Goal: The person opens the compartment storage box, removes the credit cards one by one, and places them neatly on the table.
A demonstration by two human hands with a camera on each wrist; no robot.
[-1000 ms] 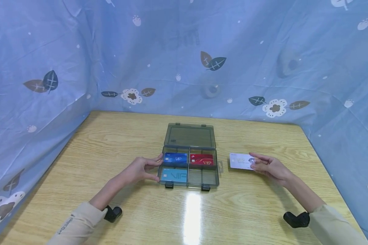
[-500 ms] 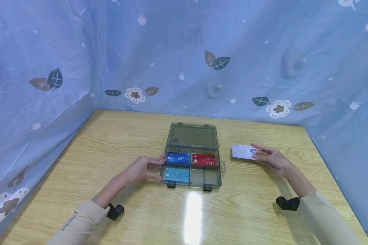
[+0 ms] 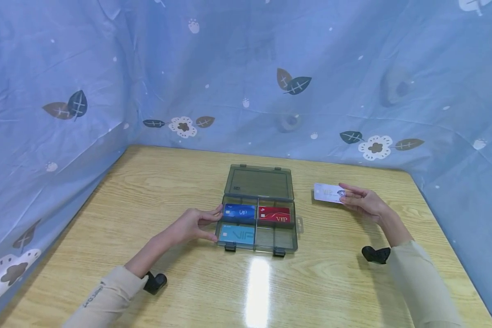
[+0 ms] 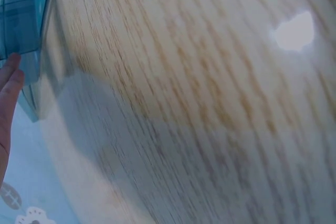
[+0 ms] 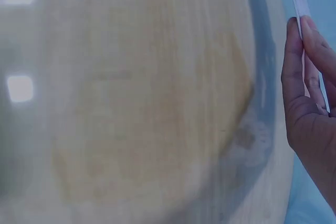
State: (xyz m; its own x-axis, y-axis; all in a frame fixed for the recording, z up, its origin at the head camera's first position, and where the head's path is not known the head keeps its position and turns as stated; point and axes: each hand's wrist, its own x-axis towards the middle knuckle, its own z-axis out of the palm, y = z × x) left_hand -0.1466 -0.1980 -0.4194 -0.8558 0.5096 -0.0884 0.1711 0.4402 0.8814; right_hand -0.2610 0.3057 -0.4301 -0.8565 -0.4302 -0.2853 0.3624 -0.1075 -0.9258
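Note:
In the head view my right hand pinches a white VIP card by its right end, thumb and fingers on opposite faces. The card is held over the table to the right of a smoky clear compartment box. The lid of the box lies folded back. Inside are a dark blue VIP card, a red VIP card and a light blue VIP card. My left hand rests against the box's left side, fingertips at the edge and thumb by the front corner.
The wooden table carries a bright light reflection. A blue patterned cloth hangs along its back and sides. A hanging tab juts from the box's right side. Black wrist devices sit on both forearms.
My right hand has moved away from me across the table, carrying the white VIP card toward the back. The left hand stays against the box. The head view has shifted slightly.

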